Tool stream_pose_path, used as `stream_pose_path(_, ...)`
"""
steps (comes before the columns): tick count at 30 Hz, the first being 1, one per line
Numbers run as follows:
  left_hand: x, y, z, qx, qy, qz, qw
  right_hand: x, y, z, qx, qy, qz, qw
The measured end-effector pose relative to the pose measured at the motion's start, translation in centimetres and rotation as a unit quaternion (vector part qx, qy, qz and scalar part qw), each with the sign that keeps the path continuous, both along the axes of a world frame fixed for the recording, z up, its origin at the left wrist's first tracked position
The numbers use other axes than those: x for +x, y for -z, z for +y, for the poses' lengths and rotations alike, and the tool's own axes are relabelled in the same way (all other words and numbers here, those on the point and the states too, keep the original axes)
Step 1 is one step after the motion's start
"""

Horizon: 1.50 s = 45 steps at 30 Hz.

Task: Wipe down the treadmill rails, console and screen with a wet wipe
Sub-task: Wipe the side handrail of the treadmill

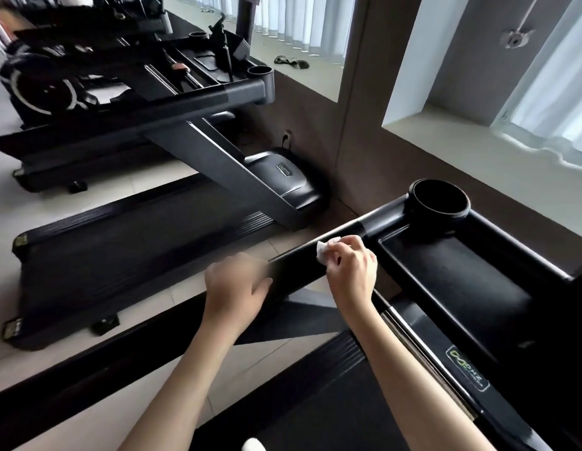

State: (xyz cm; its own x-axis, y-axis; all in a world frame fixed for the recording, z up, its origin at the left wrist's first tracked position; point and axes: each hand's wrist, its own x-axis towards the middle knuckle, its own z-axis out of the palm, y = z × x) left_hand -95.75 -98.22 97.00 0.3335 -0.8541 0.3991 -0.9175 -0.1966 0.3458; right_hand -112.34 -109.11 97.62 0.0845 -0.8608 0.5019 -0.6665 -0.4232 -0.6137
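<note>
Centrally, the right hand (351,271) pinches a crumpled white wet wipe (325,250) against the top of the black treadmill rail (296,270), just short of the console tray (462,281) and its round cup holder (423,216). The left hand (237,288) rests on the same rail, farther from the console. Blur hides whether its fingers grip it.

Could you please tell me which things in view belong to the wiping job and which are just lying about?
In the job: wet wipe, right hand, left hand, rail, console tray.
Lying about: neighbouring treadmill, dark item on the floor.
</note>
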Motion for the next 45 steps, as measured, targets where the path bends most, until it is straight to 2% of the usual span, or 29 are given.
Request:
stream_pose_path(2, 0.1, 0.0, 0.1, -0.002, 0.002, 0.001, 1.0, 0.5, 0.3, 1.0, 0.006, -0.011, -0.017, 1.0)
stream_pose_path(5, 0.2, 0.1, 0.1, -0.015, 0.009, -0.009, 1.0, 1.1, 0.9, 2.5, -0.033, -0.044, -0.018, 0.998)
stream_pose_path(9, 0.3, 0.1, 0.0, -0.007, 0.013, -0.001, 1.0, 1.8, 1.6, 3.0, -0.028, 0.029, -0.059, 0.997)
stream_pose_path(12, 0.3, 0.1, 0.0, -0.005, 0.021, -0.007, 1.0, 3.0, 3.2, 5.2, -0.022, 0.018, -0.057, 0.998)
stream_pose_path(14, 0.4, 0.2, 0.0, -0.002, 0.026, -0.01, 1.0, 3.4, 3.9, 5.6, 0.001, 0.021, -0.094, 0.995)
stream_pose_path(18, 0.7, 0.3, 0.2, -0.009, 0.043, -0.013, 0.999, 4.3, 3.7, 5.2, 0.113, 0.104, -0.292, 0.944)
stream_pose_path(20, 0.9, 0.3, 0.2, -0.009, 0.053, -0.016, 0.998, 5.2, 3.4, 6.2, 0.132, 0.106, -0.317, 0.933)
stream_pose_path(23, 0.8, 0.3, 0.1, -0.01, 0.056, -0.016, 0.998, 5.7, 3.7, 7.3, 0.111, 0.082, -0.318, 0.938)
stream_pose_path(25, 0.8, 0.3, 0.1, -0.013, 0.058, -0.014, 0.998, 5.7, 4.0, 6.6, 0.149, 0.112, -0.376, 0.908)
stream_pose_path(27, 0.9, 0.3, 0.2, -0.013, 0.064, -0.014, 0.998, 5.5, 4.3, 6.0, 0.218, 0.152, -0.445, 0.855)
stream_pose_path(29, 0.8, 0.2, 0.2, -0.013, 0.068, -0.014, 0.998, 5.5, 4.5, 6.0, 0.255, 0.157, -0.448, 0.842)
stream_pose_path(33, 0.8, 0.3, 0.2, -0.012, 0.07, -0.019, 0.997, 5.6, 4.7, 6.4, 0.231, 0.12, -0.467, 0.845)
stream_pose_path(37, 0.9, 0.2, 0.3, -0.01, 0.072, -0.017, 0.997, 5.4, 5.5, 5.1, 0.321, 0.192, -0.498, 0.782)
stream_pose_path(39, 0.8, 0.2, 0.2, -0.008, 0.073, -0.016, 0.997, 5.6, 5.7, 5.2, 0.32, 0.18, -0.515, 0.775)
stream_pose_path(42, 0.8, 0.2, 0.3, -0.006, 0.074, -0.018, 0.997, 5.9, 5.5, 5.9, 0.284, 0.152, -0.527, 0.787)
stream_pose_path(45, 0.8, 0.2, 0.3, -0.005, 0.075, -0.017, 0.997, 5.5, 5.6, 4.9, 0.318, 0.197, -0.552, 0.745)
